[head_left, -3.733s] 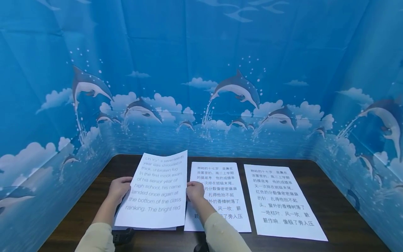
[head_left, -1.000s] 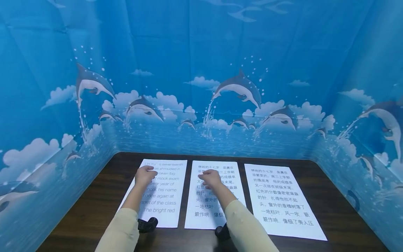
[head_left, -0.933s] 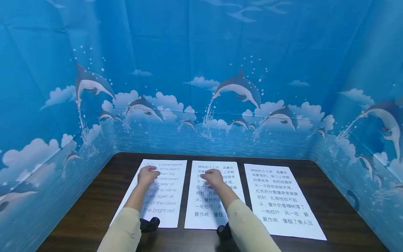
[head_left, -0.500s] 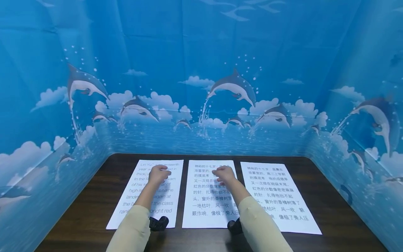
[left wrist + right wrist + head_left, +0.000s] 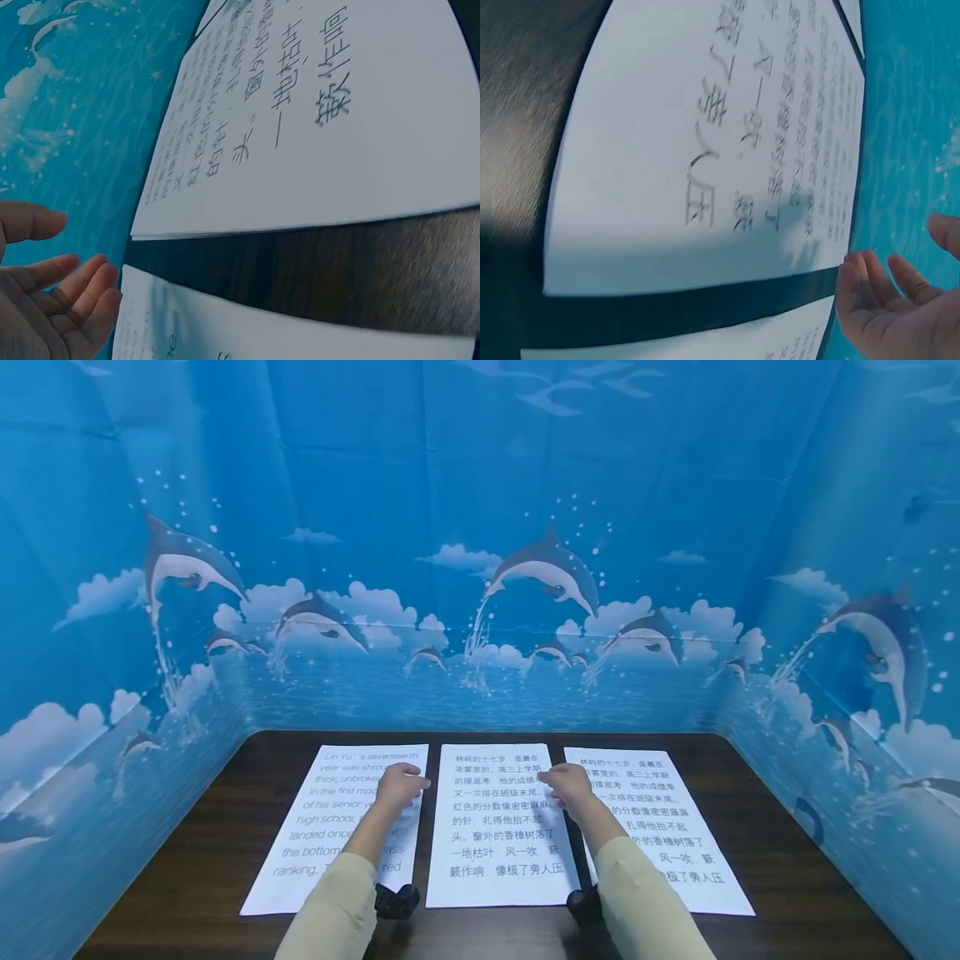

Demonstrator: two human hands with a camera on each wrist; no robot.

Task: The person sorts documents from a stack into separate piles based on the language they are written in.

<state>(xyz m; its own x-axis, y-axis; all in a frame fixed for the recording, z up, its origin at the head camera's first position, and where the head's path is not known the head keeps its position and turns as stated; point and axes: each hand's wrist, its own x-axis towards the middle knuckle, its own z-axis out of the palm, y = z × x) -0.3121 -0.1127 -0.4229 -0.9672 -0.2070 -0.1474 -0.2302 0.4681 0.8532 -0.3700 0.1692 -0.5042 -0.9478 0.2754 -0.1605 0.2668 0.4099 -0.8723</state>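
Observation:
Three white printed sheets lie side by side: an English-text sheet (image 5: 281, 868) on the left, a Chinese-text sheet (image 5: 498, 827) in the middle, another Chinese-text sheet (image 5: 678, 835) on the right. My left hand (image 5: 400, 787) hovers over the English sheet's right part, holding nothing. Above the gap between the middle and right sheets is my right hand (image 5: 572, 789), also without anything in it. Both wrist views show the thumb apart from loosely bent fingers, on the left hand (image 5: 64, 300) and the right hand (image 5: 900, 307) alike. My forearms cover some of the print.
The sheets rest on a dark brown wooden table (image 5: 187, 843) with rounded far corners. A blue curtain (image 5: 480, 468) printed with dolphins and clouds surrounds it at the back and sides. Dark wrist devices (image 5: 397, 902) sit under the pale yellow sleeves (image 5: 330, 910).
Earlier both hands held the English sheet raised at its sides; now it lies flat, released. Over the last second both hands have drifted rightward above the sheets.

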